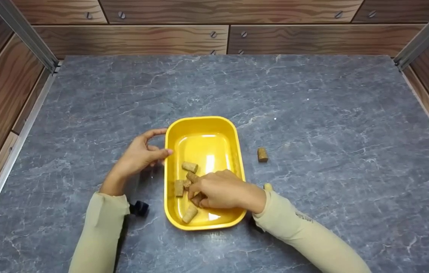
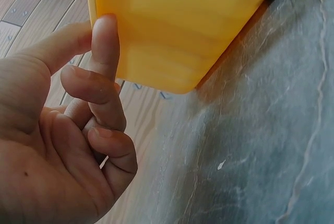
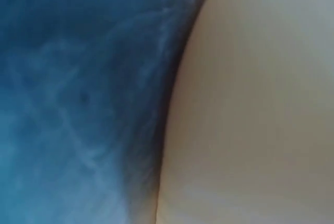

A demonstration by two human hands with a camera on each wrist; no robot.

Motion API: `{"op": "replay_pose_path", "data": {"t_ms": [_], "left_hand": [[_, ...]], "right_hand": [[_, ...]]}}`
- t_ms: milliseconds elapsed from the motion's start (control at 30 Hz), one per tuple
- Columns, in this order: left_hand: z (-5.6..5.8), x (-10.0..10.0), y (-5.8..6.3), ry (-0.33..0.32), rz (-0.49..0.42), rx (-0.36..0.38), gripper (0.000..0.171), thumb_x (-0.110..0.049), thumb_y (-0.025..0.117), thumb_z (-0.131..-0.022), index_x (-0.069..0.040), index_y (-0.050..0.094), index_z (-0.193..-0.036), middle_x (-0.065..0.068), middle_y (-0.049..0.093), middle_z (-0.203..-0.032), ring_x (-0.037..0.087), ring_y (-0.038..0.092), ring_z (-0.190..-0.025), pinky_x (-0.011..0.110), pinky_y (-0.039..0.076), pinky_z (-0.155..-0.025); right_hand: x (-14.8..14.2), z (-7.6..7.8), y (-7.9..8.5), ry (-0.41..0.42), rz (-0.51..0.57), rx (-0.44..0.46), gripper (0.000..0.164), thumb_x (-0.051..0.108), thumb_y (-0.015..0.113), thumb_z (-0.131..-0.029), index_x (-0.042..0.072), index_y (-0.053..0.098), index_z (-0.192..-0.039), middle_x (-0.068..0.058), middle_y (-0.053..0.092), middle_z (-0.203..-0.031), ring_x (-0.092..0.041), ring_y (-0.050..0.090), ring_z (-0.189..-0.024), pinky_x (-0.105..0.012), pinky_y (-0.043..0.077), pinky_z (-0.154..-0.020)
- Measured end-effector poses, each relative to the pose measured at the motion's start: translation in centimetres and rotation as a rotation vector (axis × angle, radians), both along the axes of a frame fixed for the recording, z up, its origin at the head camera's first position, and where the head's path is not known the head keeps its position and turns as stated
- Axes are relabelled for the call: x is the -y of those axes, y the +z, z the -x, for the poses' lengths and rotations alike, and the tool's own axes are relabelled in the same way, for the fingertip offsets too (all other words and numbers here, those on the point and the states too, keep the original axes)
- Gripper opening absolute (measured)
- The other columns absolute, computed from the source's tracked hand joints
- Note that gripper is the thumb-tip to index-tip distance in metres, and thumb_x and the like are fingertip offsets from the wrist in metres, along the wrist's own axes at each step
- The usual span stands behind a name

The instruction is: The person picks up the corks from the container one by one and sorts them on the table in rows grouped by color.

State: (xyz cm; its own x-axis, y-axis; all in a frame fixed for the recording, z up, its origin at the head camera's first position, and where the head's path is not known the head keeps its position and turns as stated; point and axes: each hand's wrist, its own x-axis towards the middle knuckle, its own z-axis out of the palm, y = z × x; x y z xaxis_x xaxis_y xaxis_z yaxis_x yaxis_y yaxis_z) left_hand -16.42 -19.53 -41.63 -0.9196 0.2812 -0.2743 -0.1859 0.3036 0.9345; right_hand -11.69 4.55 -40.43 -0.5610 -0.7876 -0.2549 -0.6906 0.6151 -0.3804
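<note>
A yellow tray (image 1: 203,123) stands on the table in the head view, with several corks (image 1: 190,214) lying toward its near left part. My left hand (image 1: 136,155) pinches the tray's left rim, thumb over the edge and index finger along the outside. The left wrist view shows this same hand (image 2: 78,114) at the tray's outer wall (image 2: 172,31), its other fingers bent below the rim. Down inside the tray, my right hand (image 1: 222,189) pinches a cork (image 1: 197,199) between thumb and fingers. Other corks (image 1: 179,188) lie just left of its fingertips, partly covered by them.
One cork (image 1: 262,154) is on the grey marbled table (image 1: 332,132), right of the tray. Another cork (image 1: 268,186) shows beside the right sleeve (image 1: 290,220). Wood-patterned panels (image 1: 131,40) border the table. The right wrist view is blurred, mostly table and a pale tan surface.
</note>
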Motion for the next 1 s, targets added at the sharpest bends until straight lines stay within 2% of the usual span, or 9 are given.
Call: {"op": "replay_pose_path", "data": {"t_ms": [300,433,600,733,833,1000], "left_hand": [[0.0,0.1,0.0,-0.005,-0.009,-0.003,0.066,-0.015,0.071,-0.087,-0.009,0.038,-0.144,0.0,0.062,-0.059,0.009,0.044,-0.045,0.022,0.038,-0.046],[0.0,0.1,0.0,-0.005,-0.014,0.01,0.066,-0.015,0.071,-0.087,-0.009,0.038,-0.144,0.0,0.062,-0.059,0.009,0.044,-0.045,0.023,0.037,-0.047],[0.0,0.1,0.0,-0.002,-0.006,0.005,0.065,-0.016,0.071,-0.087,-0.009,0.039,-0.144,0.0,0.062,-0.059,0.009,0.043,-0.045,0.024,0.038,-0.047],[0.0,0.2,0.0,-0.002,0.0,0.003,0.066,-0.016,0.071,-0.087,-0.009,0.038,-0.144,0.0,0.061,-0.059,0.009,0.043,-0.045,0.024,0.038,-0.047],[0.0,0.1,0.0,-0.003,0.004,0.003,0.066,-0.016,0.071,-0.087,-0.009,0.038,-0.144,0.0,0.061,-0.059,0.009,0.043,-0.045,0.023,0.038,-0.047],[0.0,0.1,0.0,-0.008,0.009,0.0,0.066,-0.016,0.071,-0.087,-0.009,0.038,-0.144,0.0,0.061,-0.059,0.009,0.044,-0.045,0.022,0.039,-0.047]], "right_hand": [[-0.3,-0.1,0.2,0.028,-0.018,0.006,0.025,0.016,0.068,-0.086,0.034,0.071,-0.103,0.009,0.072,-0.096,-0.011,0.059,-0.072,-0.028,0.04,-0.056],[-0.4,-0.1,0.4,0.004,-0.021,0.018,0.032,0.015,0.07,-0.082,0.033,0.07,-0.109,0.007,0.072,-0.099,-0.011,0.057,-0.071,-0.029,0.039,-0.056],[-0.6,0.0,0.9,-0.057,-0.033,0.03,0.037,0.022,0.074,-0.081,0.029,0.067,-0.117,0.004,0.072,-0.102,-0.012,0.055,-0.072,-0.031,0.042,-0.063],[-0.6,0.0,1.0,-0.098,-0.056,0.011,0.039,0.031,0.076,-0.081,0.027,0.066,-0.119,0.003,0.071,-0.097,-0.013,0.054,-0.07,-0.033,0.043,-0.065],[-0.4,0.0,0.9,-0.115,-0.062,-0.008,0.04,0.037,0.076,-0.081,0.025,0.067,-0.118,0.003,0.071,-0.092,-0.012,0.053,-0.067,-0.032,0.043,-0.063],[0.1,-0.2,0.5,-0.12,-0.073,-0.051,0.066,0.043,0.075,-0.08,0.02,0.054,-0.138,0.004,0.063,-0.074,-0.012,0.047,-0.056,-0.03,0.038,-0.051]]}}
